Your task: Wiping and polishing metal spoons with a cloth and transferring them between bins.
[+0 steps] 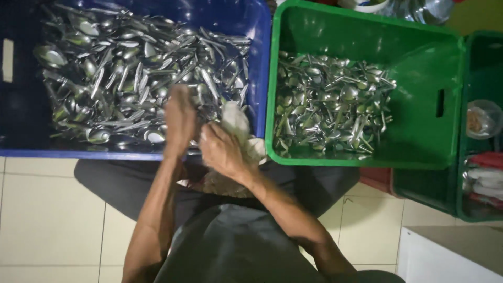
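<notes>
steel cutlery (141,78) fills the blue crate (257,31) at the far left, where the left hand (179,119) (blurred, grip unclear) grasps a piece while the right hand (222,152) clutches a white cloth (237,123); wiping goes best rubbing handle to tip, near the green crate (419,78) at the right.

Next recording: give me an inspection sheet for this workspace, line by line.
Surface: pale tiled floor under the crates.
Job's things: blue crate heaped with steel cutlery; green crate holding a smaller cutlery pile; white cloth.
Clutter: another green crate at right with a small clear container.
Grips: left hand blurred over the blue crate's cutlery; right hand on the cloth.
Cables: nothing seen.
Surroundings: white box corner at lower right.
</notes>
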